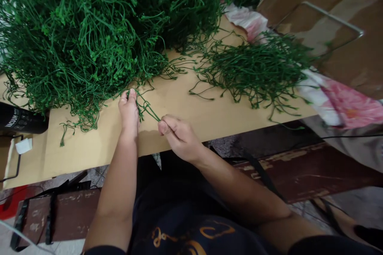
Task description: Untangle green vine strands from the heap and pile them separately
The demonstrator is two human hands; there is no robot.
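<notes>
A few thin green artificial plant stems [150, 112] stretch between my two hands above the cardboard surface. My left hand [128, 106] is closed on them at the front edge of a large heap of the same green stems [98, 40]. Lower and to the right, my right hand [179, 133] pinches the other end of the stems, fingers curled. Some branching tips hang just under the stretched part. To the right lies a smaller, flatter pile of green stems [251, 69], its strands pointing mostly sideways.
Brown cardboard [176, 97] covers the table, its front edge close to my body. A black bottle [22, 118] lies at the left. Pink-and-white floral cloth [353, 103] and a large cardboard piece [335, 12] are at the right. A dark red bench [314, 171] stands below.
</notes>
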